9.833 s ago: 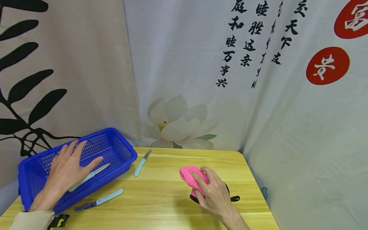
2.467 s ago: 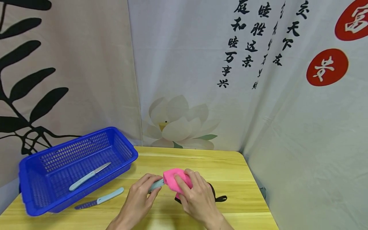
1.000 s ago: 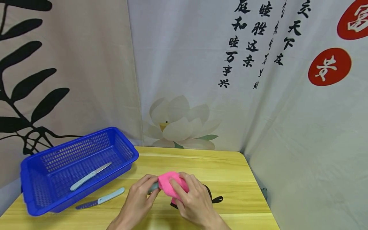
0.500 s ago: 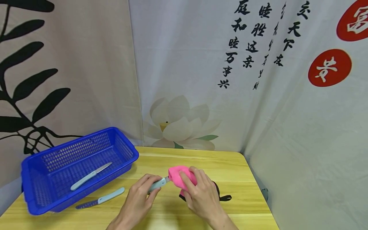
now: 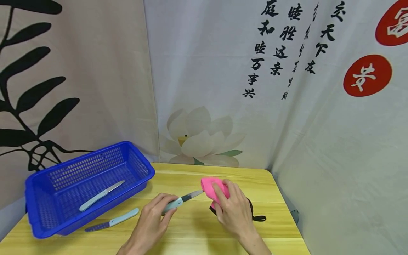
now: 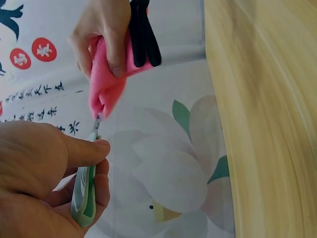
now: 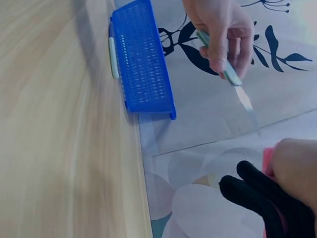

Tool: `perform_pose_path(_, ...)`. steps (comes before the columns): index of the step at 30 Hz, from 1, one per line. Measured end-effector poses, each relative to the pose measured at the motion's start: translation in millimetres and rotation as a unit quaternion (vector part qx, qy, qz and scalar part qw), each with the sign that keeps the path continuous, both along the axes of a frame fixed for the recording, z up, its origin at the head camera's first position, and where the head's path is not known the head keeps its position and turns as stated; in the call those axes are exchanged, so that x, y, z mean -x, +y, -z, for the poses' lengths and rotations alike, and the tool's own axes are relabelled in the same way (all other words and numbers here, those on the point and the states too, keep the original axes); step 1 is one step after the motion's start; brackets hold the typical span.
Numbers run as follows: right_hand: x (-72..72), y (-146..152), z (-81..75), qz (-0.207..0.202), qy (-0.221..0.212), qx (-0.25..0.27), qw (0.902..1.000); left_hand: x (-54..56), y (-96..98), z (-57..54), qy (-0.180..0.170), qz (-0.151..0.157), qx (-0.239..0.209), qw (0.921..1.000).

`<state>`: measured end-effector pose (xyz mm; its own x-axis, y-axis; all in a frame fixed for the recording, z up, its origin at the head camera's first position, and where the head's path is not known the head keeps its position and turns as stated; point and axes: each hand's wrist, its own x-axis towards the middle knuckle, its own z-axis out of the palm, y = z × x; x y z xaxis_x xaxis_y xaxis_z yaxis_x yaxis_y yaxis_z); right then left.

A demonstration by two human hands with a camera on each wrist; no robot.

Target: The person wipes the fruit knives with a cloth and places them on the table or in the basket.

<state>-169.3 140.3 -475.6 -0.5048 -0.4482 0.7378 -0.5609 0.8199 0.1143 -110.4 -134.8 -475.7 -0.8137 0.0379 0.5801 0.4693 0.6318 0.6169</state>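
In the head view my left hand (image 5: 154, 219) grips a small paring knife (image 5: 174, 204) by its light blue handle. Its bare blade (image 5: 193, 194) points right, and the tip is right at the edge of a pink cloth (image 5: 214, 187) with black trim. My right hand (image 5: 236, 209) holds that cloth, bunched and folded, with a black loop (image 5: 259, 218) hanging out beside the wrist. From the left wrist, the knife handle (image 6: 85, 193) lies between thumb and curled fingers. The right wrist view shows the blade (image 7: 245, 103) uncovered; most of the cloth is hidden there.
A blue plastic basket (image 5: 70, 173) stands on the left of the wooden table (image 5: 185, 237), with one light blue-handled knife (image 5: 101, 196) inside. Another knife (image 5: 112, 220), with a dark spotted blade, lies in front of it. A printed curtain (image 5: 204, 71) hangs behind the table.
The knife once lying beside the basket is now in my left hand. The cloth covered its blade a second ago; my right hand has since drawn the cloth rightward, baring the blade.
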Motion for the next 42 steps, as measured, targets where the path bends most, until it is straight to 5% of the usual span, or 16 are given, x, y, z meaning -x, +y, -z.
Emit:
perform_pose_path(5,1.6,4.7,-2.9,-0.001,0.021,0.029,0.9994,1.1,-2.5,1.0,-0.001,-0.017,0.006,0.9998)
perform_pose_path(14,-16.6,-26.1,-1.9,-0.081,0.039,0.0,0.996,2.6,0.4,3.2,-0.008,-0.018,0.007,0.9998)
perform_pose_path(21,-24.0,-43.9,1.8,-0.122,0.059,-0.022,0.9905,2.4,1.2,5.7,0.037,-0.01,0.023,0.999)
perform_pose_path(42,-17.0,-34.8,7.3,-0.066,0.025,-0.027,0.9972,-0.1,1.1,1.3,-0.017,0.01,-0.001,0.9998)
